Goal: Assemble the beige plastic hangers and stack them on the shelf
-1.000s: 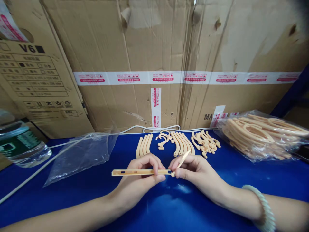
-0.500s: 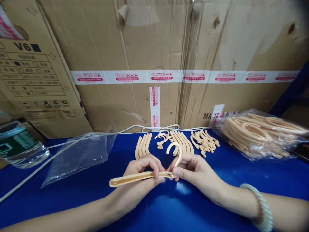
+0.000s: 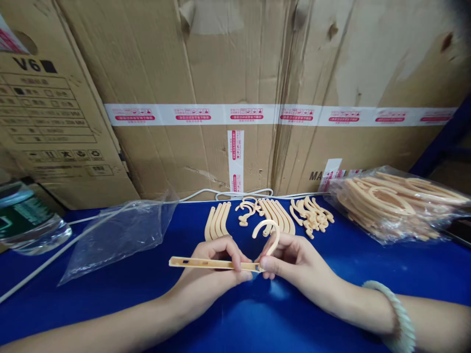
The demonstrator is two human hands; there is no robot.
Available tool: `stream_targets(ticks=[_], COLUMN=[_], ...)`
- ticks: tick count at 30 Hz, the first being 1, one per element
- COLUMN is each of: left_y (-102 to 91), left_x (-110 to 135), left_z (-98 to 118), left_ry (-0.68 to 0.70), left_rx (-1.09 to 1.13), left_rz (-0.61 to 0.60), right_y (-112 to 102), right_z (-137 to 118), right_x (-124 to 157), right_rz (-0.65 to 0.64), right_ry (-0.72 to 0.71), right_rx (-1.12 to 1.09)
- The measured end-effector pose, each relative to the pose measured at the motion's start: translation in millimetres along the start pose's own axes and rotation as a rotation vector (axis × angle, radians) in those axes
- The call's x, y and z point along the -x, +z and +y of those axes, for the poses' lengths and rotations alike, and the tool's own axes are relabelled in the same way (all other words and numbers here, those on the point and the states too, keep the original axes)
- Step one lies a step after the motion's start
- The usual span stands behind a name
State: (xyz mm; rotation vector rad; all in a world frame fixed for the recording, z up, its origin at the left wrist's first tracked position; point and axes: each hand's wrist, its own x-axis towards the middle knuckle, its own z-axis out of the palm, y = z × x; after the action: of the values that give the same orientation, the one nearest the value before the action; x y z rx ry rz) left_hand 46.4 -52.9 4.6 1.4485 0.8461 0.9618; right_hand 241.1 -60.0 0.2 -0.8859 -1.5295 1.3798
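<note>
My left hand (image 3: 215, 267) is closed around a beige plastic hanger arm (image 3: 209, 264), its hollow side with small slots facing me. My right hand (image 3: 285, 257) pinches a beige hanger hook (image 3: 273, 230) by its base, the curve standing up and opening to the left. The base of the hook meets the right end of the arm between my fingertips; whether they are locked together is hidden. Behind my hands lie several loose hanger arms (image 3: 218, 220) on the left, more hanger arms (image 3: 277, 215) on the right, and a few curved hooks (image 3: 247, 211) between them.
A pile of small hook pieces (image 3: 312, 214) lies right of centre, near a clear bag of hanger parts (image 3: 386, 201). At left are an empty plastic bag (image 3: 121, 235), a white cable (image 3: 69, 245) and a water bottle (image 3: 29, 215). Cardboard boxes (image 3: 206, 162) wall off the blue table's (image 3: 228, 318) back.
The hanger arm has been rolled in my left hand, so its slots now show and it lies more level. The hook has tilted slightly; both hands stay in nearly the same place.
</note>
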Motion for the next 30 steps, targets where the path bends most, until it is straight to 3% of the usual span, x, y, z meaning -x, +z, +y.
stream_targets(ticks=[30], left_y=[2.9], left_x=[-0.3], left_z=[2.7], left_ry=[-0.086], left_rx=[-0.100], left_rz=[0.012], right_y=[6.6], right_z=[-4.8], right_x=[0.2], right_rz=[0.059], right_ry=[-0.067], right_rx=[0.038])
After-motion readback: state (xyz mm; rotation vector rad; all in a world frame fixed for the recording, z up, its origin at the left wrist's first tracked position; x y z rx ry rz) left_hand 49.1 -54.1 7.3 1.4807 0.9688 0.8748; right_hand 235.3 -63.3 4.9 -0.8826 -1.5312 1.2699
